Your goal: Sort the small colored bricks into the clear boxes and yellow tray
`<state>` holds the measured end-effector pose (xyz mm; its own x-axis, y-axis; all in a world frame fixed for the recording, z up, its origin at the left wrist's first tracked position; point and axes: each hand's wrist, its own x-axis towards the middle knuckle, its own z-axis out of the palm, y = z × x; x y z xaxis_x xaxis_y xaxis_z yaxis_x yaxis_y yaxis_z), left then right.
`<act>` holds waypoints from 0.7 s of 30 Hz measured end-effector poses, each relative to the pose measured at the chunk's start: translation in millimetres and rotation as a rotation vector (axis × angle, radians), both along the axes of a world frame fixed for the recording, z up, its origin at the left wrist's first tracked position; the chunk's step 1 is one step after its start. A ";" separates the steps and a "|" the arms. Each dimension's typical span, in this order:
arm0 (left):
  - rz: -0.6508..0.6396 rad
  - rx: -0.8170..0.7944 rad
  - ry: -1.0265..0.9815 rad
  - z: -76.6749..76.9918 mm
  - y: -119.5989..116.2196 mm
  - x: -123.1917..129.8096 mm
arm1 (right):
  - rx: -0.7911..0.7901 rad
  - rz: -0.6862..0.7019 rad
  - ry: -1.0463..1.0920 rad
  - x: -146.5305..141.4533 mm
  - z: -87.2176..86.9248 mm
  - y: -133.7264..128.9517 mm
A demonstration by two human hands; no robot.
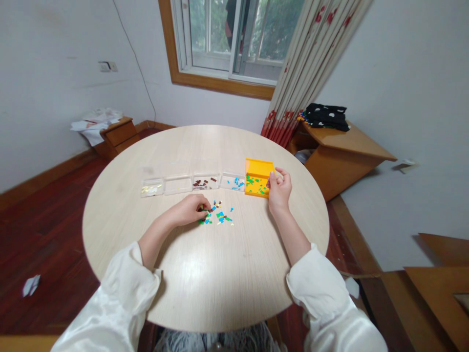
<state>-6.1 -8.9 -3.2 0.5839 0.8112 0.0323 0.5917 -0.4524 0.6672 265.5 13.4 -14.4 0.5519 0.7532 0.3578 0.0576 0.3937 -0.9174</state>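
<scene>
My left hand (191, 210) is at the left side of a loose pile of small coloured plastic pieces (222, 216), blue, green, brown and pale yellow. Its thumb and fingers are drawn together among the pieces; what lies between them is too small to make out. At the right, my right hand (280, 189) grips the right side of an open yellow box (259, 168), thumb at the wall and fingers curled outside. Green pieces (256, 185) lie in that box. Beside it, a clear box (227, 182) holds blue pieces (238, 184).
Further left along the row are a clear box with brown pieces (204, 183), a nearly bare clear box (178, 185) and one with pale yellow pieces (151, 189). All stand on a round wooden table (220, 278). Wooden furniture (339, 146) stands beyond its right edge.
</scene>
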 end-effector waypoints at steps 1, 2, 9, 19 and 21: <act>0.016 0.011 0.004 -0.3 0.5 -0.1 | 0.002 0.002 0.005 -0.2 0.3 -0.2; 0.029 0.014 0.011 -0.6 1.0 -0.3 | 0.004 0.005 0.010 -0.5 0.6 -0.4; 0.085 -0.014 0.088 -1.5 3.0 -0.7 | 0.001 0.008 0.013 -0.7 -0.6 0.5; -0.010 0.003 0.081 0.9 -0.3 -0.3 | -0.014 0.006 -0.010 -1.7 -1.1 0.6; -0.018 0.010 0.066 1.6 -0.5 -0.3 | -0.012 0.010 -0.005 -2.0 -1.0 0.8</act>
<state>-6.3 -9.4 -1.6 0.5998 0.8002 0.0013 0.6259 -0.4701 0.6223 263.5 14.2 -15.4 0.5424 0.7631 0.3513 0.0583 0.3830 -0.9219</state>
